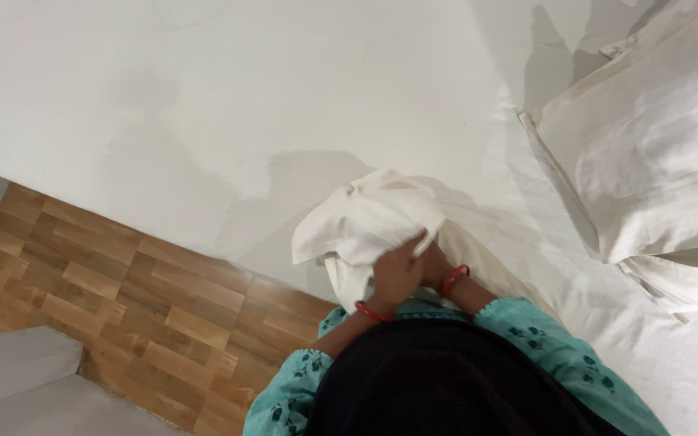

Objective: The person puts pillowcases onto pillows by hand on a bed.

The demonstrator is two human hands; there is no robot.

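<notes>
Cloth (pixel 369 222) bunched (no clear axis), both hands (pixel 401 274) gripping, over sheet (pixel 203 105).

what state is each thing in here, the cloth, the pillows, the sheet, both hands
white cloth: bunched up, held above the bed edge
left hand: closed on the white cloth, fingers curled into it
right hand: mostly hidden behind the left, grip cannot be told
pillows: two stacked, cased, lying on the bed
bed sheet: spread flat, lightly creased
</notes>
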